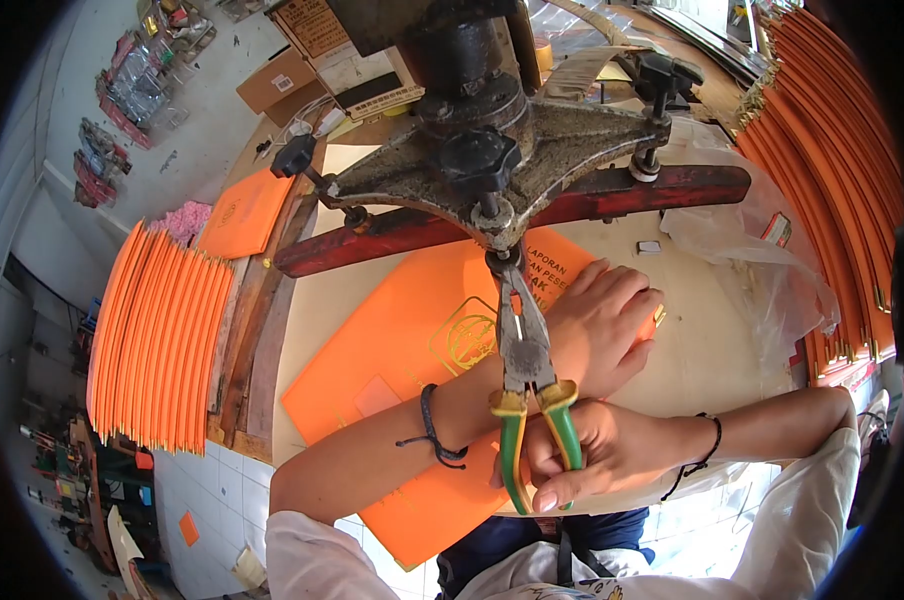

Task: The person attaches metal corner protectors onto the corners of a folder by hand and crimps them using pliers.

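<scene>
1. Long-nosed metal pliers with green-and-yellow handles (pixel 523 350). Likely compact but weighty, rigid and hard to damage; probably not slippery at the coated handles. Best taken by both grips, low and clear of the pivot.
2. Flat orange folder with black lettering and a gold emblem (pixel 392 345). Probably light, smooth and slightly springy, easily creased or scratched by metal. Best taken by an edge or corner, away from the print.
3. Right hand (pixel 602 450): curled around the plier handles, with thumb towards 7 o'clock. Points the plier nose towards 11 o'clock, up to the lower centre of a dark, worn metal press frame (pixel 392 185). Impossible to tell between clamping on a fitting there and merely meeting it.
4. Left hand (pixel 602 325): palm down at the folder's upper right edge, fingers bent and slightly apart. Cannot tell between pinching the edge and just resting on it. Lies at 12 o'clock from the right hand, with forearm crossing behind the pliers.
5. Folder placement: on the worktable, under the left hand and forearm, extending towards 8 o'clock.
6. Surroundings: long red bar (pixel 672 193) beneath the frame, at 12 o'clock; packed orange folders at 9 o'clock (pixel 157 340); tall orange stack at 2 o'clock (pixel 832 180).
</scene>
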Demonstrator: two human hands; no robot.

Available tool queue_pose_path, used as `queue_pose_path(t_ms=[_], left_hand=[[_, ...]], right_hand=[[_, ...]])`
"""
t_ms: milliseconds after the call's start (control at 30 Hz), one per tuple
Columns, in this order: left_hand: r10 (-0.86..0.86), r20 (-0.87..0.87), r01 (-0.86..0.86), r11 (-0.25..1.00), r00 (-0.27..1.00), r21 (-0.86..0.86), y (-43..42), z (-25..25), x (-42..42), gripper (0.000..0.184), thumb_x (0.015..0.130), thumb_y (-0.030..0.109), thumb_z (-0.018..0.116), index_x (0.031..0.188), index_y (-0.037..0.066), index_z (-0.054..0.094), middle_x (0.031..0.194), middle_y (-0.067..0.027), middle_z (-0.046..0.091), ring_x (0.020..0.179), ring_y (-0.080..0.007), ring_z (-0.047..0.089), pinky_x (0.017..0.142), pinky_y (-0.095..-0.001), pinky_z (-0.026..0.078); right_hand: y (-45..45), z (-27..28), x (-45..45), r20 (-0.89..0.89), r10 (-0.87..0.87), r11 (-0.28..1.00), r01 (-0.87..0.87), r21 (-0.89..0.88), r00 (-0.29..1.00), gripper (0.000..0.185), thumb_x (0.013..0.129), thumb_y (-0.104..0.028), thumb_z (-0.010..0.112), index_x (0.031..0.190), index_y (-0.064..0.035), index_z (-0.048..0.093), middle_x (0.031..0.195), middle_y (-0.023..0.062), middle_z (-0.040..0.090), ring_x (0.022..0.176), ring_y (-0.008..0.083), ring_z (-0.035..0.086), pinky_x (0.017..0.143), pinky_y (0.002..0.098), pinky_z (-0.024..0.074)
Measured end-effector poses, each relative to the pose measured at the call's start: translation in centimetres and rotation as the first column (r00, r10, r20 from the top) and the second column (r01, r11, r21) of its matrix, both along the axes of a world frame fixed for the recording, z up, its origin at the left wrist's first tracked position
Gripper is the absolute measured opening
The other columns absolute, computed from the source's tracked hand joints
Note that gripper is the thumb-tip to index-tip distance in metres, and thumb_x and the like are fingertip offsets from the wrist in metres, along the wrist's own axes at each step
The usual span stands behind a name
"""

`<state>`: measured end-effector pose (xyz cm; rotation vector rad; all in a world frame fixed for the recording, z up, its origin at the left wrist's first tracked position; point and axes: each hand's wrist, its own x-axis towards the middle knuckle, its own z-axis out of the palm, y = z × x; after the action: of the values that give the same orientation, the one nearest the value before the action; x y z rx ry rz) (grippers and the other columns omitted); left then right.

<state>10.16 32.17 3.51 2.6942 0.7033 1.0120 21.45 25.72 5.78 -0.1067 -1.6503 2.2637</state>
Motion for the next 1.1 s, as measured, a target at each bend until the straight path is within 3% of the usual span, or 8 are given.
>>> queue_pose_path(t_ms=[100, 333, 433, 533, 633, 833, 1033, 1100], left_hand=[[0.003, -0.04, -0.006, 0.998, 0.999, -0.064, 0.1, -0.4, 0.0, 0.045, 0.076, 0.018, 0.067, 0.115, 0.001, 0.053, 0.111, -0.0152, 0.053, 0.111, -0.0329, 0.051, 0.104, -0.0517, 0.034], [0.008, -0.037, -0.01, 0.998, 0.999, -0.056, 0.1, -0.3, 0.0, 0.044, 0.075, 0.018, 0.067, 0.114, 0.002, 0.054, 0.111, -0.0151, 0.053, 0.111, -0.0322, 0.051, 0.104, -0.0506, 0.034], [0.012, -0.027, -0.014, 0.999, 1.0, -0.044, 0.1, -0.4, 0.0, 0.044, 0.075, 0.017, 0.067, 0.114, 0.002, 0.054, 0.111, -0.0149, 0.053, 0.11, -0.032, 0.052, 0.104, -0.0501, 0.035], [0.015, -0.034, -0.017, 0.999, 0.999, -0.045, 0.0, -0.2, 0.0, 0.044, 0.075, 0.017, 0.067, 0.114, 0.002, 0.054, 0.111, -0.0148, 0.053, 0.11, -0.032, 0.052, 0.104, -0.0501, 0.035], [0.01, -0.034, -0.012, 0.998, 0.999, -0.059, 0.0, -0.2, -0.1, 0.045, 0.075, 0.017, 0.067, 0.115, 0.002, 0.053, 0.111, -0.0149, 0.053, 0.111, -0.0323, 0.052, 0.104, -0.0502, 0.035], [0.01, -0.033, -0.012, 0.998, 0.999, -0.069, 0.0, 0.0, -0.1, 0.044, 0.075, 0.016, 0.067, 0.114, 0.001, 0.054, 0.111, -0.015, 0.054, 0.111, -0.0329, 0.052, 0.104, -0.0496, 0.035], [0.015, -0.017, -0.016, 1.0, 1.0, -0.016, -0.1, 0.2, 0.0, 0.042, 0.074, 0.016, 0.068, 0.111, 0.002, 0.054, 0.108, -0.015, 0.054, 0.107, -0.0324, 0.052, 0.1, -0.0465, 0.037], [0.008, 0.002, -0.008, 1.0, 1.0, 0.0, 0.0, 0.1, 0.0, 0.041, 0.074, 0.016, 0.068, 0.11, 0.002, 0.054, 0.107, -0.0149, 0.054, 0.105, -0.0322, 0.053, 0.099, -0.046, 0.037]], right_hand=[[0.2, 0.5, 0.2, 0.077, -0.004, 0.998, 0.0, 0.055, 0.997, 0.035, 0.091, -0.013, 0.069, 0.072, -0.0061, 0.04, 0.074, 0.0018, 0.049, 0.068, 0.012, 0.046, 0.061, 0.0294, 0.0385], [0.0, -0.5, 0.0, 0.012, -0.016, 1.0, 0.016, 0.019, 1.0, 0.035, 0.09, -0.014, 0.07, 0.073, -0.0055, 0.041, 0.077, 0.0021, 0.051, 0.07, 0.0125, 0.047, 0.062, 0.0303, 0.0395], [-0.2, -0.2, -0.1, 0.028, -0.027, 0.999, 0.026, 0.029, 0.999, 0.04, 0.093, -0.02, 0.067, 0.069, -0.0072, 0.038, 0.074, 0.0016, 0.055, 0.063, 0.0083, 0.049, 0.055, 0.0255, 0.0396], [-0.2, -0.7, -0.4, -0.069, -0.069, 0.993, 0.075, 0.086, 0.995, 0.04, 0.093, -0.019, 0.066, 0.069, -0.0069, 0.038, 0.073, 0.0017, 0.054, 0.063, 0.0082, 0.048, 0.055, 0.0252, 0.0396], [0.0, 0.8, 0.0, 0.052, -0.081, 0.994, 0.077, 0.08, 0.995, 0.04, 0.094, -0.019, 0.066, 0.069, -0.007, 0.037, 0.072, 0.0014, 0.052, 0.063, 0.008, 0.048, 0.055, 0.0253, 0.0394], [-0.3, 0.0, -0.3, -0.028, -0.064, 0.997, 0.065, 0.04, 0.998, 0.041, 0.095, -0.021, 0.063, 0.069, -0.0078, 0.035, 0.072, 0.0012, 0.051, 0.064, 0.0079, 0.047, 0.056, 0.0253, 0.0396], [0.0, 0.2, 0.0, 0.01, -0.024, 0.994, 0.023, 0.103, 1.0, 0.038, 0.097, -0.021, 0.061, 0.071, -0.0078, 0.036, 0.072, 0.0011, 0.051, 0.064, 0.008, 0.048, 0.056, 0.0249, 0.0403], [-0.2, 0.6, -0.1, 0.029, -0.02, 0.999, 0.021, -0.029, 0.999, 0.035, 0.097, -0.021, 0.06, 0.072, -0.0069, 0.039, 0.072, 0.001, 0.051, 0.065, 0.0082, 0.048, 0.057, 0.0249, 0.0409]])
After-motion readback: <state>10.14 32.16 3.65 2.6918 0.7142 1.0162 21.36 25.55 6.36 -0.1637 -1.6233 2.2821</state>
